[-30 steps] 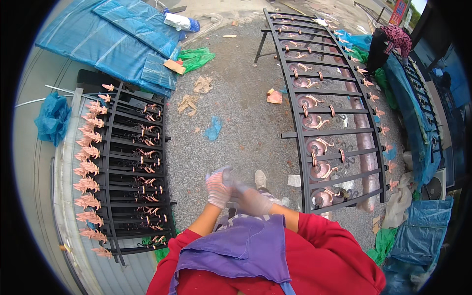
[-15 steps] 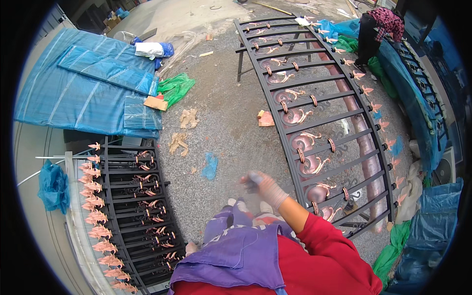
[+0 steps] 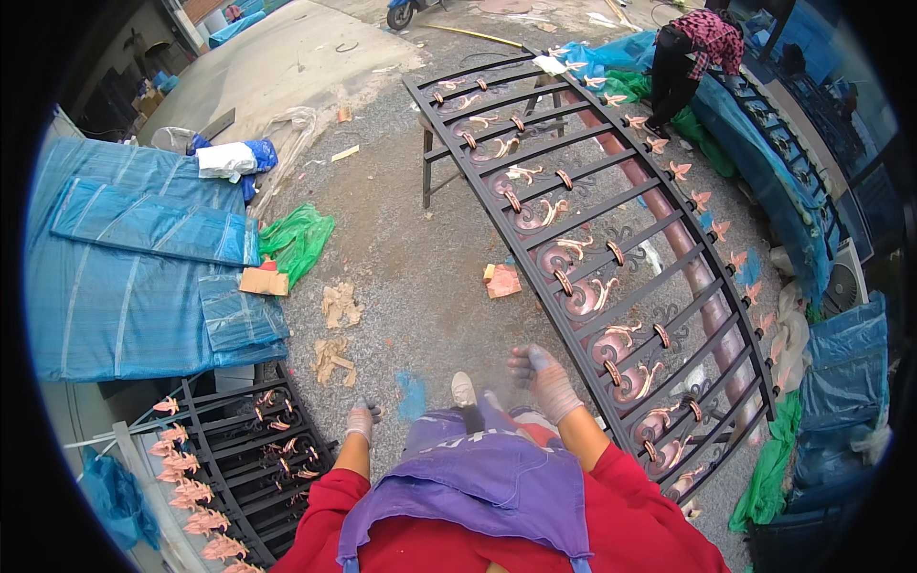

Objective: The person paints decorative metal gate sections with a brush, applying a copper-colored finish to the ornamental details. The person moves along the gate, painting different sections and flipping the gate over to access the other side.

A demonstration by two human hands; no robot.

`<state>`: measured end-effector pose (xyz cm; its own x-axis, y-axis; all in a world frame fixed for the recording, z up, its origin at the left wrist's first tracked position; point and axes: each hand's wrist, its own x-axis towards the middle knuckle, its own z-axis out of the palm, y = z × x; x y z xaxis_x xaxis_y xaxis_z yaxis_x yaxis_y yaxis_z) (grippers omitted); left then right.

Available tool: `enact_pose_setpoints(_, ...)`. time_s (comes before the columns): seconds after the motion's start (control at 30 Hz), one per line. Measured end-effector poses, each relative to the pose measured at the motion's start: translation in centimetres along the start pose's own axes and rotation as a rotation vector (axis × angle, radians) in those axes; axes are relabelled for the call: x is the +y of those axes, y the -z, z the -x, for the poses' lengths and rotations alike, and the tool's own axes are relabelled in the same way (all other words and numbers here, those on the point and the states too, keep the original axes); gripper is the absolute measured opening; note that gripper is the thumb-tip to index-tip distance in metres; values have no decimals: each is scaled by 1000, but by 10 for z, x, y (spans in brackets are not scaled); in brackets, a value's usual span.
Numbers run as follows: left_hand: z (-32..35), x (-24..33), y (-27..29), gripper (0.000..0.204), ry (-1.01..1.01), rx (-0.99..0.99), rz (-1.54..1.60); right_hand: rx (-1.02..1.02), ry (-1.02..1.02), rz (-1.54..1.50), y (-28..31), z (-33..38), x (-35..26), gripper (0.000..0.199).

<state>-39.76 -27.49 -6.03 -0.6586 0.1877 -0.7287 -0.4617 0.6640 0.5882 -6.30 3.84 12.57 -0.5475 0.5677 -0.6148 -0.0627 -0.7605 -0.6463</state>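
Observation:
My left hand, in a pale work glove, hangs low beside the small black iron gate with copper-coloured spear tips at the lower left; its fingers look closed and nothing shows in them. My right hand, also gloved and slightly blurred, is raised with curled fingers just short of the near edge of the large black gate, which lies flat on stands and has copper scrolls. Red sleeves and a purple apron fill the bottom edge. My pale shoe steps onto the gravel between the hands.
Blue tarps cover the left side, with a green bag and cardboard scraps beside them. A pinkish scrap lies by the big gate. Another person bends over at the far right; blue-covered railings line that side.
My hands were together in front of me; now they are apart, left low, right forward. The view has swung from the small left gate toward the big gate.

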Motion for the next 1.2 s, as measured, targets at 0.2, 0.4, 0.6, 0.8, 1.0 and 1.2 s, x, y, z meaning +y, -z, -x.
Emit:
enact_pose_setpoints(0.2, -105, 134, -50, 35, -213, -142, -13, 327, 168, -266, 37, -10, -17, 38)
enact_pose_setpoints(0.4, -112, 217, -162, 33, -246, -342, -31, 398, 87, -316, 46, -47, -29, 41)
enact_pose_setpoints(0.6, -181, 169, -130, 47, -571, -372, -621, 189, 63, -327, 20, -127, -63, 41)
enact_pose_setpoints(0.8, -169, 241, -143, 28, -2, -198, -497, 338, 187, -301, 58, -166, -104, 41)
enact_pose_setpoints(1.0, -247, 315, -145, 26, -499, -252, -1249, 668, 197, -407, 56, -187, -117, 40)
enact_pose_setpoints(1.2, -205, 448, -262, 31, -814, -345, -1236, 570, 219, -486, 60, -196, -86, 44)
